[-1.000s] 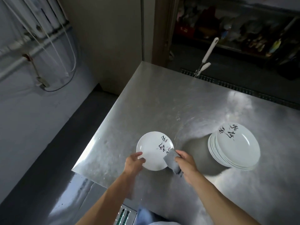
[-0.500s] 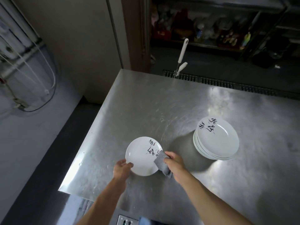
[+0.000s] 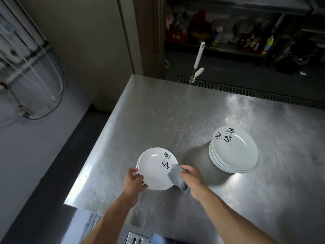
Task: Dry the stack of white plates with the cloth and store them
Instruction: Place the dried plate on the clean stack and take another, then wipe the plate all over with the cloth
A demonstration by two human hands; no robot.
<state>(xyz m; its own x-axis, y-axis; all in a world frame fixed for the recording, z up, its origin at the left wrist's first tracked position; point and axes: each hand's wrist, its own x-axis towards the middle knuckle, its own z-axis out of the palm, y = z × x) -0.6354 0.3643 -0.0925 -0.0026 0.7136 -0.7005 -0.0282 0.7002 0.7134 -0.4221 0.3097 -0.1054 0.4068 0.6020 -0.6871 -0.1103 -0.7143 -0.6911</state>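
Note:
A white plate [image 3: 154, 169] with black brush lettering is held above the steel table [image 3: 158, 120], near its front left corner. My left hand [image 3: 133, 180] grips its near left rim. My right hand [image 3: 191, 176] holds a grey cloth [image 3: 177, 178] pressed against the plate's right rim. A second rim shows just under the plate at its left edge. To the right a stack of several white plates [image 3: 233, 152] with the same lettering rests on the table.
A white-handled tool [image 3: 197, 62] stands behind the table's far edge, by a floor drain grate [image 3: 246, 90]. Dark shelves with clutter [image 3: 228, 32] line the back. Pipes and cables [image 3: 26, 67] run along the left wall. The table drops off at left and front.
The view has shifted a little. My left hand has slid round the plate's rim and the cloth has stayed at the plate's right edge.

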